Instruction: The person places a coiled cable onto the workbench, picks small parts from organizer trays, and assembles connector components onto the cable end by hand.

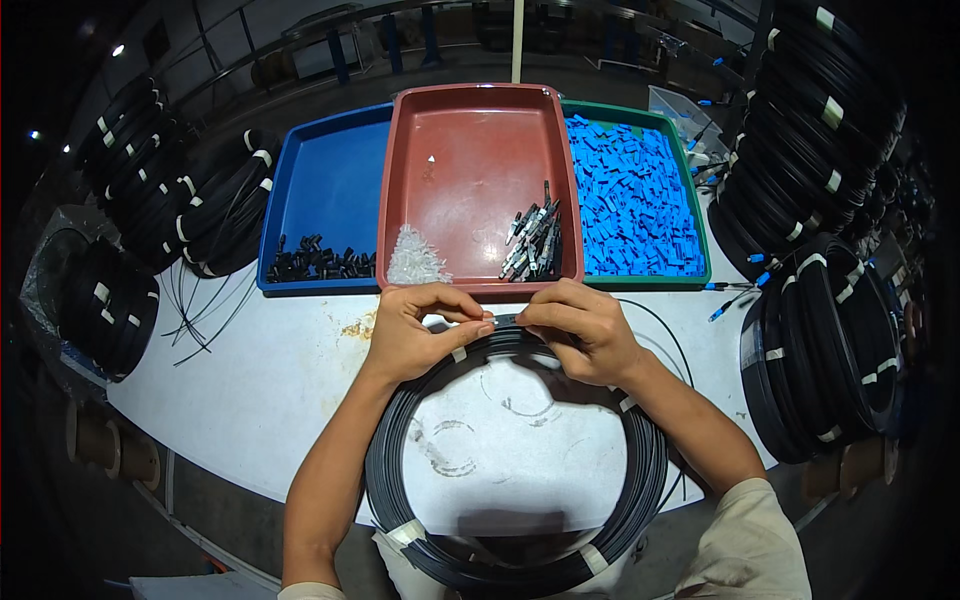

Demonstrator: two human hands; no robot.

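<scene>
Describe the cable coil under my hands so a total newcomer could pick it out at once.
Find the white table, then the red tray between the blue tray and green tray. Nearer the person, the black cable coil curves beneath the left hand and right hand. Unlike the stacked coils at both sides, it sits alone in the middle, white tabletop showing through its ring.

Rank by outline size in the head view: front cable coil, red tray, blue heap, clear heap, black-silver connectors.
1. Front cable coil
2. Red tray
3. Blue heap
4. Clear heap, black-silver connectors: too alike to rank
</scene>
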